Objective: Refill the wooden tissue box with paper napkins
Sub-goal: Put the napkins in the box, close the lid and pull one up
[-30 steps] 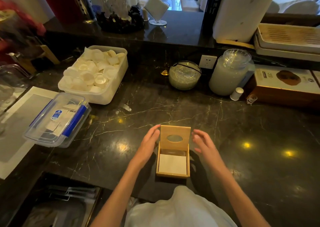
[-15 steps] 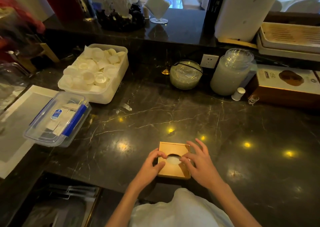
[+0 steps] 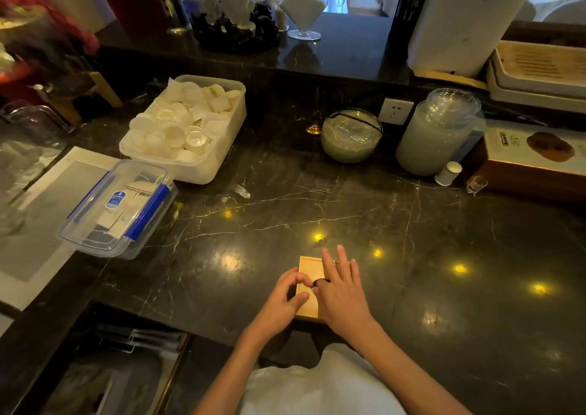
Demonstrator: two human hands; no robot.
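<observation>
Both hands rest on the closed wooden tissue box [image 3: 307,291], neither really clamping it. Left hand [image 3: 280,306] is curled at the box's left edge, thumb on the lid, fingertips bent toward the oval slot. Right hand [image 3: 341,294] lies flat over the lid w/ fingers spread and pointing away from the person, covering most of the top; a thumb tip sits at the dark slot opening. Can't tell whether any napkin shows thru the slot, hands hide it. Box sits flat on the dark marble counter [image 3: 412,256], near the front edge, right in front of the person's white-clad torso.

Going left to right across the counter: far left, a white tray or board [image 3: 38,211] w/ a grey centre. Partly on it, overhanging toward the marble, a clear plastic container [image 3: 117,208] w/ blue clips and a blue label, some white items inside. Behind it, a white tub [image 3: 187,129] heaped w/ small white cups or lids. Mid-back, against the raised ledge, a round glass bowl [image 3: 351,135] w/ a dark band across the top, and a wall socket [image 3: 396,111] just right of it. Next, a tall frosted jar [image 3: 437,132] w/ a clear lid, a small white bottle [image 3: 448,173] at its base and a tiny glass [image 3: 476,184] beside that. Far right, a wooden box w/ printed top [image 3: 536,157]. Up on the ledge, a folded white napkin in a glass stand [image 3: 302,8].
</observation>
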